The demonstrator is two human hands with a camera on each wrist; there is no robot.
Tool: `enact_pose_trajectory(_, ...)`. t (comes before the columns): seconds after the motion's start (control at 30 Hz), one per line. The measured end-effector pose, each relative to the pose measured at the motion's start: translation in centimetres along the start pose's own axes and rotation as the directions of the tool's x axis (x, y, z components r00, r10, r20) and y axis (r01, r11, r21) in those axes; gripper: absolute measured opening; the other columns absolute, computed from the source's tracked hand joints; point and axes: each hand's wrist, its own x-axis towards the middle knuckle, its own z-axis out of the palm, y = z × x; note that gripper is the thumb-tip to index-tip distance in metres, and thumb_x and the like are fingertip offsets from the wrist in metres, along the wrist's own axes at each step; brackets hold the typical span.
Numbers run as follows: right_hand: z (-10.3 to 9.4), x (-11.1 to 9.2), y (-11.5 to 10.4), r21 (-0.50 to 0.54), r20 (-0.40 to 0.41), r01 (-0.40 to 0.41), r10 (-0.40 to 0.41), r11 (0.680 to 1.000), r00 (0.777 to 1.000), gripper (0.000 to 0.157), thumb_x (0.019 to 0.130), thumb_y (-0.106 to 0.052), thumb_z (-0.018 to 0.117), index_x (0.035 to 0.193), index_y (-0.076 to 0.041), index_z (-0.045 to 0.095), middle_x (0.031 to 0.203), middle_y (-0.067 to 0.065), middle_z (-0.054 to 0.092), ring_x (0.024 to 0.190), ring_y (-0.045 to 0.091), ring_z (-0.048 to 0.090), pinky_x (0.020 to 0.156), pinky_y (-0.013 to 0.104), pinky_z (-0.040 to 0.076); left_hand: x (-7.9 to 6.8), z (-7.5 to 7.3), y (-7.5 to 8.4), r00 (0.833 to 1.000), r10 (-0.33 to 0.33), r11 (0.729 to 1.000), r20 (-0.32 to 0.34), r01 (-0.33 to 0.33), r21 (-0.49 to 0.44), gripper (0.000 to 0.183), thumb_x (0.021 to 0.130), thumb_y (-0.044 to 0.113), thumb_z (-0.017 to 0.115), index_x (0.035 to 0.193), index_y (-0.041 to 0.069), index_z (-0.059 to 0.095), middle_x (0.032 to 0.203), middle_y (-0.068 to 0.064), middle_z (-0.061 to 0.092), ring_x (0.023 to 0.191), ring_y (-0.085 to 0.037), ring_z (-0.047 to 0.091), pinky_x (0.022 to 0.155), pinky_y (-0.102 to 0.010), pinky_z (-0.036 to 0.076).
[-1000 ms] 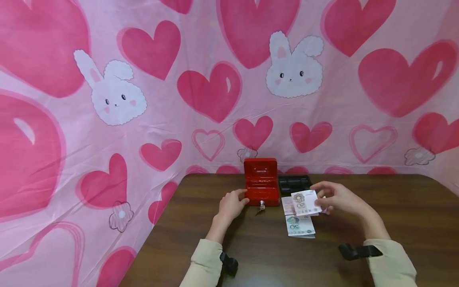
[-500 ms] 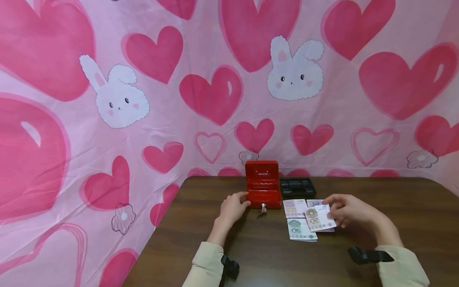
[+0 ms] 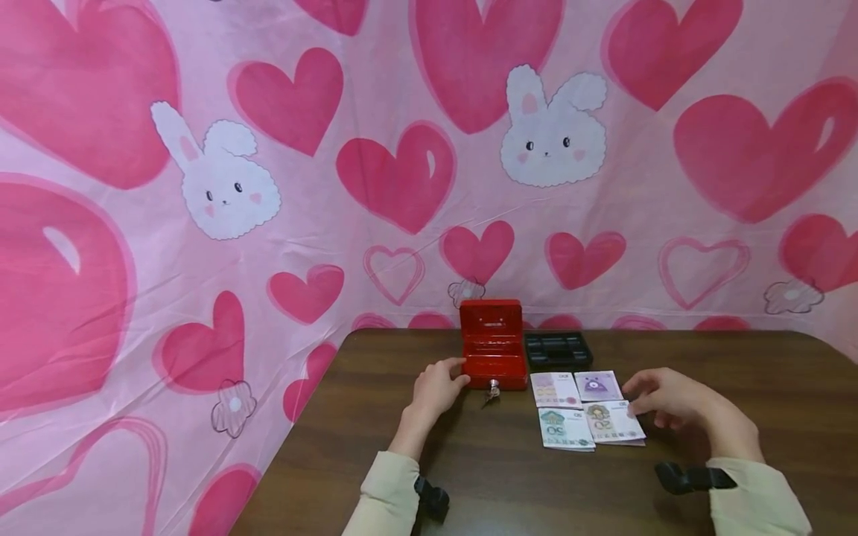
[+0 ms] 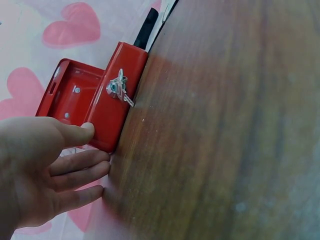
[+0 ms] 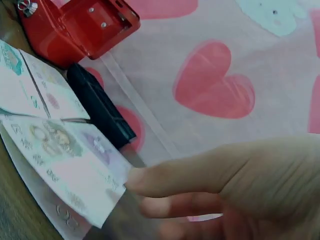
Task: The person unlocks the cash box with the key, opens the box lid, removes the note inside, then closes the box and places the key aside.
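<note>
A red metal cash box (image 3: 496, 370) stands at the back with its lid raised and keys (image 4: 120, 89) in its front lock. My left hand (image 3: 434, 388) touches the box's left front corner, thumb on the front edge and the other fingers fairly straight; the index fingertip is partly hidden. Four-cornered piles of play banknotes lie right of the box: a 100 note (image 3: 555, 390), a 50 note (image 3: 566, 429), a purple note (image 3: 599, 386) and a 20 note (image 3: 611, 423). My right hand (image 3: 677, 402) pinches the 20 note's right edge, which looks slightly raised in the right wrist view.
A black compartment tray (image 3: 558, 350) sits to the right of the cash box, behind the notes. The brown wooden table (image 3: 536, 491) meets a pink curtain (image 3: 389, 179) printed with hearts and rabbits. Black wrist straps (image 3: 693, 478) circle both cream sleeves.
My right hand has carried the 20 note rightward and down from over the 100 note to beside the 50 note, uncovering the 100 and purple notes. The left hand stays at the cash box.
</note>
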Motion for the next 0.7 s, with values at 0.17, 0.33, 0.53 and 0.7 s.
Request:
enact_pose_trajectory(0.17,0.3,0.9,-1.1,-0.089,-0.157,0.056,-0.069,0.994,0.985,0.038,0.091,-0.018,0.067,0.120,0.005,0.060,0.091,0.009,0.062,0.069,0.022,0.054,0.055,0.033,0.046,0.0,0.0,-0.2,1.000,0.006,1.000,-0.003,-0.006,0.004,0.040,0.093,0.028,0.070,0.131,0.015,0.066,0.123,-0.009,0.071,0.104,-0.027,0.070,0.091,-0.047,0.055)
enact_pose_trajectory(0.33,1.7,2.6,-1.7,-0.135,-0.254,0.133,-0.164,0.982,0.953,0.035,0.092,-0.015,0.064,0.119,0.007,0.062,0.092,0.014,0.063,0.073,0.021,0.058,0.059,0.031,0.049,0.0,0.2,-0.4,1.000,0.008,1.000,-0.017,-0.007,0.019,0.039,0.093,0.027,0.069,0.130,0.015,0.067,0.122,-0.009,0.072,0.104,-0.027,0.070,0.091,-0.047,0.055)
enact_pose_trajectory(0.53,2.2,3.7,-2.3,-0.149,-0.303,0.182,-0.221,0.972,0.927,0.038,0.090,-0.014,0.066,0.119,0.009,0.061,0.106,0.027,0.066,0.085,0.026,0.062,0.066,0.033,0.056,0.1,0.2,-0.1,1.000,0.016,0.999,-0.019,-0.015,0.032,0.038,0.093,0.027,0.069,0.130,0.016,0.067,0.117,-0.008,0.074,0.095,-0.024,0.071,0.086,-0.045,0.057)
enact_pose_trajectory(0.7,2.5,4.9,-2.4,-0.119,-0.307,0.170,-0.199,0.978,0.931,0.043,0.092,-0.017,0.066,0.125,0.008,0.058,0.115,0.031,0.061,0.080,0.024,0.063,0.065,0.033,0.055,0.0,0.1,0.0,0.999,0.024,0.998,-0.027,-0.023,0.059,0.038,0.092,0.028,0.071,0.129,0.017,0.068,0.117,-0.007,0.074,0.098,-0.024,0.071,0.084,-0.043,0.056)
